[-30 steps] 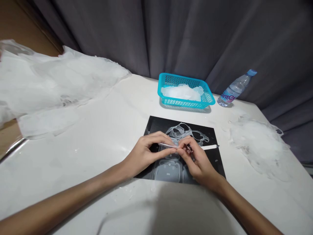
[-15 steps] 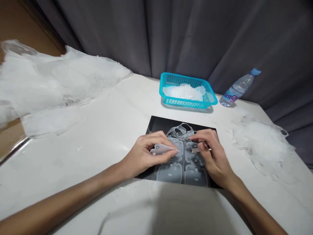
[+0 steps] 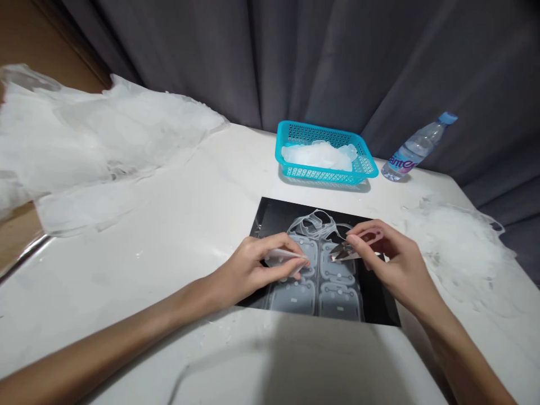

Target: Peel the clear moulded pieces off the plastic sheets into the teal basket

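Observation:
My left hand [image 3: 265,264] pinches a thin, translucent whitish flat piece [image 3: 278,256] between thumb and fingers, held above a black sheet [image 3: 270,216]. In my right hand [image 3: 386,253] is a pair of small snips [image 3: 371,235] with a pinkish handle, its metal blades pointing left toward the other hand. On the sheet lie several translucent flat pieces [image 3: 293,295] with rounded outlines, side by side in rows. A loose tangle of clear trimmings [image 3: 316,225] rests at the sheet's far side. Fingers partly hide the held piece.
Behind the sheet stands a blue-green basket [image 3: 324,175] with whitish translucent pieces inside. A water bottle [image 3: 407,157] is to its right. Large heaps of translucent material [image 3: 97,135] cover the left of the white table [image 3: 189,225]; another heap [image 3: 459,253] lies at right. A grey curtain [image 3: 295,62] hangs behind.
My right hand has shifted right and turned, so the snips' blades and handle now show. The left hand stays nearly in place, with the piece tilted more edge-on.

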Action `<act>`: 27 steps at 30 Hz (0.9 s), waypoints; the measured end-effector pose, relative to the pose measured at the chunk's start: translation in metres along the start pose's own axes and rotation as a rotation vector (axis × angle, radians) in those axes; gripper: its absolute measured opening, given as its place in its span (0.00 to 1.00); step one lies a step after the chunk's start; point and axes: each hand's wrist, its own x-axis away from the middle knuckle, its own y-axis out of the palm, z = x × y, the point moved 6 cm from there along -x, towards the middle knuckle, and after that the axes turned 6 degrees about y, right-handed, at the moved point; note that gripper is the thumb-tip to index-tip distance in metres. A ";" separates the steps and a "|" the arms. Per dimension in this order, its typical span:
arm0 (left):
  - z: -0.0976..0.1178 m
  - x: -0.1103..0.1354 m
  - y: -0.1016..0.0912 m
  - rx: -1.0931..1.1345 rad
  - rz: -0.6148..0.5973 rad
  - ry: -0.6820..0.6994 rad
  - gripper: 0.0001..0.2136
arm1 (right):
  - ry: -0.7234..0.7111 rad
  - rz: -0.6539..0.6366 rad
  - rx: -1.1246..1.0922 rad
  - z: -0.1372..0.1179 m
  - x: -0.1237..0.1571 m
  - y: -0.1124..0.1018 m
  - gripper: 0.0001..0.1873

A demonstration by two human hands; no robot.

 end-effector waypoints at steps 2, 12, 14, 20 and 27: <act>0.000 -0.001 -0.002 -0.030 0.027 0.002 0.06 | 0.111 -0.059 -0.139 0.006 -0.001 0.000 0.14; -0.002 -0.002 -0.008 -0.075 0.078 0.022 0.07 | 0.129 -0.350 -0.224 0.012 0.005 0.022 0.19; 0.000 -0.002 -0.008 -0.109 0.069 0.042 0.06 | 0.092 -0.335 -0.148 0.010 0.007 0.025 0.17; 0.011 -0.001 -0.010 -0.194 0.066 0.192 0.04 | -0.122 -0.251 0.032 -0.010 0.013 0.029 0.17; 0.017 0.002 -0.008 -0.312 0.061 0.358 0.06 | -0.230 -0.264 0.039 -0.021 0.018 0.034 0.15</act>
